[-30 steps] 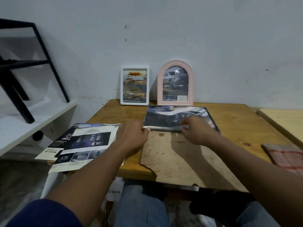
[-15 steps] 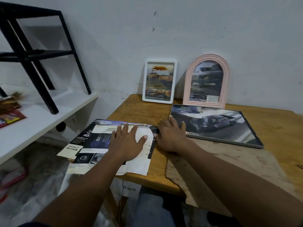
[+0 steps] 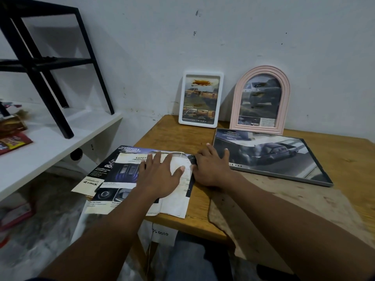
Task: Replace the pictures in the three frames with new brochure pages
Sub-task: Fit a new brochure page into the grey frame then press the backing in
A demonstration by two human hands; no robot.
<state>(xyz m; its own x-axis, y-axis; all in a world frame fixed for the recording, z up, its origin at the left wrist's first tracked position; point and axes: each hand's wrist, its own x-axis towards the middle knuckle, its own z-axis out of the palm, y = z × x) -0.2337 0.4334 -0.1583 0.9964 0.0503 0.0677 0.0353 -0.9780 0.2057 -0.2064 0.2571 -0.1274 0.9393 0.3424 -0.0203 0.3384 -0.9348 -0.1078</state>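
A pile of car brochure pages [image 3: 113, 177] lies on the left end of the wooden table [image 3: 174, 134], overhanging its edge. My left hand [image 3: 160, 175] presses flat on the pile with fingers spread. My right hand [image 3: 211, 169] rests flat beside it, touching the pile's right edge and the near-left corner of a large dark frame [image 3: 269, 157] lying flat with a car picture in it. A white rectangular frame [image 3: 200, 100] and a pink arched frame [image 3: 261, 100] stand against the wall, each with a car picture.
A stained brown mat [image 3: 284, 203] covers the table's near right part. A white shelf [image 3: 50, 147] at the left carries a black metal stand [image 3: 40, 63] and snack packets [image 3: 12, 138]. A labelled white sheet [image 3: 160, 234] hangs under the table edge.
Both hands moved left from the large dark frame onto the brochure pile, and my view turned left with them. Over the last half second the hands have stayed put.
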